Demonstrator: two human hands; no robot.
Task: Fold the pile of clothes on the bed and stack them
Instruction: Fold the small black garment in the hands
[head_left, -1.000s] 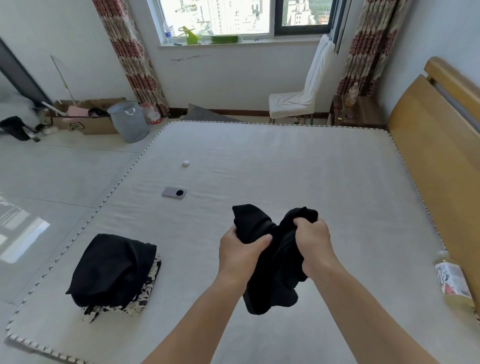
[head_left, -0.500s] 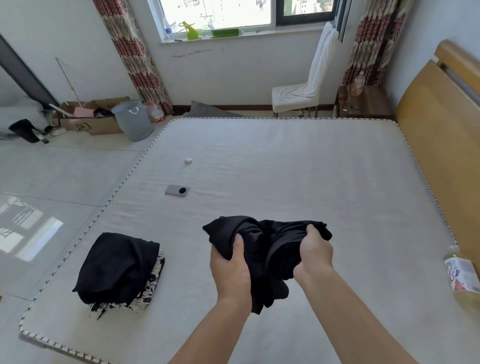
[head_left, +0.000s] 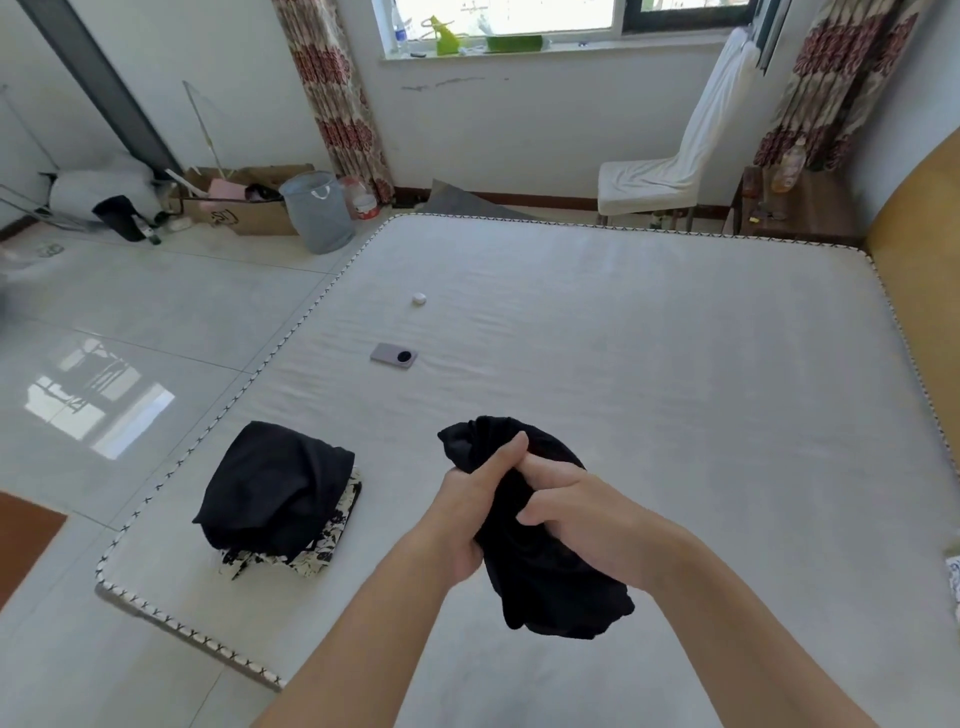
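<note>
Both hands grip one black garment (head_left: 540, 566) bunched in the air above the mattress (head_left: 649, 364), just to the right of the stack (head_left: 275, 488) at the bed's near left corner. The left hand (head_left: 467, 514) curls round the upper bunch, its thumb pointing up along the cloth; the right hand (head_left: 576, 514) wraps fingers over the same wad from the other side, touching the left. The rest of the cloth hangs below them in a loose lump, clear of the mattress.

The stack holds a black piece on top of a black-and-white patterned piece (head_left: 332, 540). Beyond the stack, further up the mattress, lie a phone (head_left: 394, 355) and a small white round thing (head_left: 418, 299).

The garment looks light, soft and quite limp: it will sag wherever it is not held and cannot keep a shape by itself. A wad grip gives no control of its edges. Better, I judge, to find a hem, waistband or shoulder seam, pinch two corners well apart, shake it flat, then lay it on the mattress beside the stack for folding
</note>
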